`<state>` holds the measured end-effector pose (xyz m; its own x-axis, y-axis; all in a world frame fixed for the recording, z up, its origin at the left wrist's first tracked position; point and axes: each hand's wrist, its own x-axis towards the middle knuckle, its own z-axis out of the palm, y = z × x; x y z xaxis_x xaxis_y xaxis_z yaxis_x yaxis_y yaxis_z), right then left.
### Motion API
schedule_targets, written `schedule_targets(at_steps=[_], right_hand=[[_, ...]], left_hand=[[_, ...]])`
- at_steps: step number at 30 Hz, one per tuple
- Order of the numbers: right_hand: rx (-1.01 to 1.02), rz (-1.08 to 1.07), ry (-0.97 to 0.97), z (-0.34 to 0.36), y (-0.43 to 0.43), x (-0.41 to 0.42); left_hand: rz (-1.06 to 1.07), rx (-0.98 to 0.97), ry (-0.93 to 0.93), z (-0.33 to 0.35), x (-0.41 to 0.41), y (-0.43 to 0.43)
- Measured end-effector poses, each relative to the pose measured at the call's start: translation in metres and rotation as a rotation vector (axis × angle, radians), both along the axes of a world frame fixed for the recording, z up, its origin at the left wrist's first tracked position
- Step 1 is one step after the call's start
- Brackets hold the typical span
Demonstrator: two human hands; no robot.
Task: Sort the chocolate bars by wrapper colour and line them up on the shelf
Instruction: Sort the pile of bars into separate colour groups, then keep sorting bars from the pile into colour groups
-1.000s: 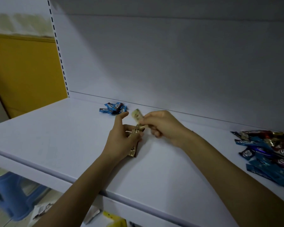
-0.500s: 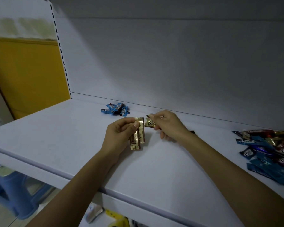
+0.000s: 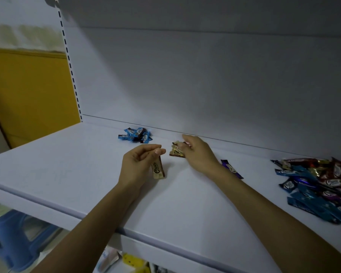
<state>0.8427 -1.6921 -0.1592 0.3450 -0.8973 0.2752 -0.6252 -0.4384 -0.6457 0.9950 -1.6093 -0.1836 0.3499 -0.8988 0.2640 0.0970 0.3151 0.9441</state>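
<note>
The left hand (image 3: pixel 135 164) hovers in front of and a little to the right of the heap of light-blue chocolate bars (image 3: pixel 135 134), which lies at the back of the white shelf (image 3: pixel 67 164) against the rear panel (image 3: pixel 205 75). Its grip is pinched together: thumb and curled fingertips clamp the top end of a gold-wrapped chocolate bar (image 3: pixel 158 170). The bar hangs nearly upright with its printed face towards the camera and its lower end at the shelf surface; whether it touches cannot be told.

The right hand (image 3: pixel 199 152) is to the right of the blue heap, close to the rear panel. Its index finger is stretched out and the other fingers bend down onto a small cluster of gold bars (image 3: pixel 176 151) lying on the shelf. The fingertips touch these wrappers, but the thumb is hidden, so it cannot be told whether this grip is clamped on them or only resting.

Further right of the blue heap, a purple bar (image 3: pixel 231 168) lies flat just behind the right wrist. Well beyond that sits a mixed pile of bars (image 3: pixel 319 186) in blue, purple, red and gold wrappers.
</note>
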Motion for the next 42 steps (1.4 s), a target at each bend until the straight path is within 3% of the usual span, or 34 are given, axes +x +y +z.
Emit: schedule_targets(at_steps=[4, 8, 10, 12, 15, 16, 18, 20, 24, 27, 29, 36, 42], right_hand=[[0.127, 0.281, -0.189, 0.000, 0.024, 0.018], [0.101, 0.248, -0.246, -0.002, 0.019, 0.022], [-0.078, 0.022, -0.142, 0.000, 0.007, 0.017], [-0.324, -0.181, 0.092, 0.002, -0.005, 0.006], [-0.286, -0.062, 0.473, -0.003, -0.017, -0.009], [-0.221, 0.007, 0.544, -0.007, -0.018, -0.012], [-0.156, 0.049, 0.492, -0.010, -0.014, -0.021], [-0.211, 0.021, 0.384, -0.004, -0.009, -0.033], [-0.292, -0.010, 0.383, 0.009, 0.008, -0.079], [-0.247, -0.061, 0.323, 0.007, 0.025, -0.123], [-0.220, -0.106, 0.312, 0.001, 0.035, -0.149], [-0.311, -0.514, 0.250, -0.005, 0.073, -0.284], [-0.237, -0.946, 0.510, -0.022, 0.083, -0.363]], left_hand=[[0.034, 0.015, 0.041, -0.001, 0.004, -0.001], [0.023, 0.021, 0.049, -0.004, 0.003, 0.000], [0.089, 0.022, -0.209, -0.008, 0.001, 0.000], [0.130, -0.042, -0.707, -0.010, -0.005, 0.001], [-0.044, -0.223, -1.364, -0.006, -0.017, 0.003], [-0.093, -0.221, -1.451, -0.005, -0.020, 0.004], [-0.113, -0.185, -1.481, -0.004, -0.019, 0.005], [-0.096, -0.194, -1.534, -0.003, -0.017, 0.007], [-0.125, -0.308, -1.789, 0.007, -0.026, 0.013], [-0.157, -0.481, -1.815, 0.022, -0.063, 0.011], [-0.187, -0.477, -1.766, 0.025, -0.095, 0.004], [-0.408, -0.208, -1.598, 0.006, -0.219, -0.018], [-0.551, -0.012, -1.406, -0.005, -0.269, -0.032]])
